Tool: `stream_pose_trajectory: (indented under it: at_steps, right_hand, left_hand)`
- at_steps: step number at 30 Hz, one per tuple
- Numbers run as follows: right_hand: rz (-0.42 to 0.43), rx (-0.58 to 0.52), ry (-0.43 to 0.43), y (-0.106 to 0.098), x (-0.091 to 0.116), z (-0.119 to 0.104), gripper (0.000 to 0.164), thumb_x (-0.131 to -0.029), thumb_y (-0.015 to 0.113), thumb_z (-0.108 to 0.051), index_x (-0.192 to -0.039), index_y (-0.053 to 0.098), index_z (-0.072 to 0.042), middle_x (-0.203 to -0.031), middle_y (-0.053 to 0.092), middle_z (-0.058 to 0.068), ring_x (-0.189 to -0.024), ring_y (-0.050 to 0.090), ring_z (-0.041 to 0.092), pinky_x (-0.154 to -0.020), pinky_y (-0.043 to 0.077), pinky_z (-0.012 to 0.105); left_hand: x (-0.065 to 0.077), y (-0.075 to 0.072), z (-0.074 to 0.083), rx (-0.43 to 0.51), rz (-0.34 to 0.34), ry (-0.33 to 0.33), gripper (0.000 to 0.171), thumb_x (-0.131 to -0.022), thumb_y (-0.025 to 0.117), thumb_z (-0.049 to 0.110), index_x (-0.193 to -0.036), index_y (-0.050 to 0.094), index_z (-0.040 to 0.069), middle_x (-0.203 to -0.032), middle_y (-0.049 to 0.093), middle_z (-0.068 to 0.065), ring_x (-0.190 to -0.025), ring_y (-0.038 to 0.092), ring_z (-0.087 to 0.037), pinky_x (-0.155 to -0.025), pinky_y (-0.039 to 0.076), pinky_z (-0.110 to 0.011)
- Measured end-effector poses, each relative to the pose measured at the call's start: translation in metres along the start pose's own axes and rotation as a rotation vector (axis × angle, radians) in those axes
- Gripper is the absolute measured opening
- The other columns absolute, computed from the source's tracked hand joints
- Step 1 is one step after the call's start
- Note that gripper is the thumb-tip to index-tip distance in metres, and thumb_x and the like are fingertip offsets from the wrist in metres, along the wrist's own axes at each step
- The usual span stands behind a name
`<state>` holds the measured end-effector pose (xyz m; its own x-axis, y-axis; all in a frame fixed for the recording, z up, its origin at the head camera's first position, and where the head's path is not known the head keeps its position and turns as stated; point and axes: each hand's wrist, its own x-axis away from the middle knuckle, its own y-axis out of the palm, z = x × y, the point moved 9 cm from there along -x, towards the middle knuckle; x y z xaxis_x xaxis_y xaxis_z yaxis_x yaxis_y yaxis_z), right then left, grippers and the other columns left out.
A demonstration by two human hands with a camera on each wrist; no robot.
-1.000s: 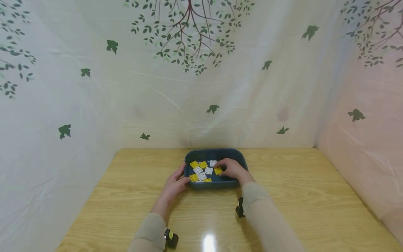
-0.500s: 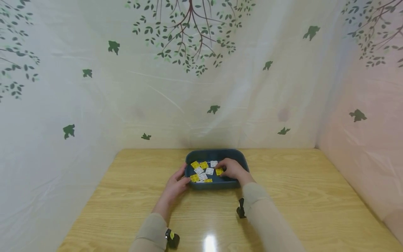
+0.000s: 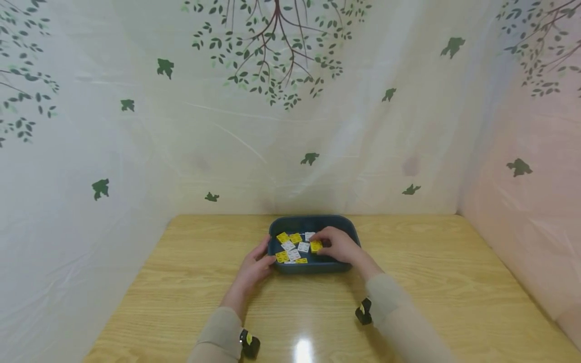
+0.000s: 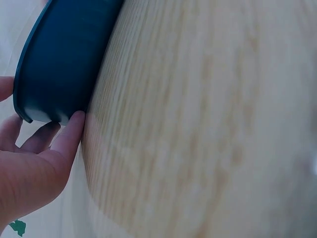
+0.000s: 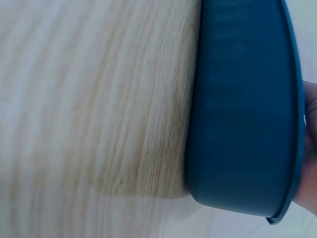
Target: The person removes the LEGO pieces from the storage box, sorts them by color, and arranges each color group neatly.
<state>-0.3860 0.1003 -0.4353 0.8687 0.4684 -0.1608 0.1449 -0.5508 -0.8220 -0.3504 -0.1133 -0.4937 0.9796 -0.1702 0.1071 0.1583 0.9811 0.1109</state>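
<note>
A dark blue plastic bin (image 3: 313, 268) stands at the far side of the table and holds several flat yellow and white toy building bricks (image 3: 293, 254). My left hand (image 3: 254, 264) grips the bin's left end, with thumb and fingers spread around the corner. In the left wrist view, the fingertips (image 4: 75, 119) touch the end wall near its base. Reaching over the front rim, my right hand (image 3: 338, 245) pinches a yellow brick (image 3: 315, 246) between thumb and fingers inside the bin. In the right wrist view the bin's wall hides most of that hand.
The wooden table (image 3: 181, 282) runs back to a pale curtain (image 3: 254, 166) printed with leaves and birds, close behind the bin. Curtains also flank the table on both sides. Each wrist carries a small black camera (image 3: 249, 345).
My right wrist and forearm have swung outward to the right, while the fingers stay at the yellow brick, which has turned slightly. The left hand keeps its place on the bin.
</note>
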Motion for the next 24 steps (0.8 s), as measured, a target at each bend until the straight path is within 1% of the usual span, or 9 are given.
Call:
stream_pose_trajectory:
  at_steps: [4, 10, 17, 22, 24]
  right_hand:
    - [0.005, -0.022, -0.006, -0.004, 0.011, -0.008, 0.033, -0.085, 0.077, -0.009, -0.118, 0.072, -0.012, -0.107, 0.064, 0.001, -0.093, 0.054, 0.017, -0.087, 0.049, 0.039]
    - [0.022, -0.04, -0.027, -0.007, 0.027, -0.015, 0.033, -0.087, 0.076, -0.011, -0.12, 0.071, -0.011, -0.108, 0.063, 0.002, -0.094, 0.056, 0.02, -0.086, 0.049, 0.04]
    - [0.049, -0.074, -0.022, -0.01, 0.042, -0.022, 0.036, -0.086, 0.077, -0.015, -0.122, 0.071, -0.015, -0.113, 0.064, 0.0, -0.101, 0.056, 0.02, -0.092, 0.049, 0.043]
    - [0.043, -0.079, -0.034, -0.01, 0.049, -0.033, 0.037, -0.086, 0.077, -0.018, -0.123, 0.071, -0.017, -0.117, 0.063, -0.001, -0.105, 0.056, 0.018, -0.095, 0.049, 0.043]
    - [0.041, -0.081, -0.062, -0.009, 0.051, -0.04, 0.037, -0.087, 0.077, -0.018, -0.123, 0.07, -0.017, -0.117, 0.062, -0.002, -0.105, 0.056, 0.017, -0.094, 0.05, 0.041]
  left_hand:
    - [0.0, 0.002, 0.001, 0.006, -0.005, 0.005, 0.069, -0.092, 0.058, 0.004, -0.155, 0.031, 0.015, -0.16, 0.021, -0.02, -0.142, 0.03, -0.042, -0.106, 0.038, -0.057]
    - [0.001, 0.002, 0.0, -0.008, -0.01, -0.018, 0.068, -0.094, 0.057, 0.006, -0.156, 0.032, 0.019, -0.162, 0.021, -0.016, -0.143, 0.028, -0.04, -0.108, 0.034, -0.058]
    - [0.001, 0.001, 0.0, -0.024, -0.015, -0.023, 0.068, -0.094, 0.058, 0.009, -0.156, 0.032, 0.02, -0.162, 0.021, -0.015, -0.143, 0.029, -0.04, -0.108, 0.034, -0.059]
    - [-0.001, 0.0, -0.001, -0.014, -0.012, -0.029, 0.067, -0.094, 0.057, 0.008, -0.156, 0.032, 0.02, -0.162, 0.021, -0.015, -0.143, 0.028, -0.039, -0.109, 0.033, -0.06]
    - [-0.001, -0.001, -0.002, -0.013, -0.012, -0.034, 0.067, -0.095, 0.056, 0.008, -0.156, 0.032, 0.02, -0.162, 0.02, -0.015, -0.144, 0.027, -0.039, -0.109, 0.032, -0.06]
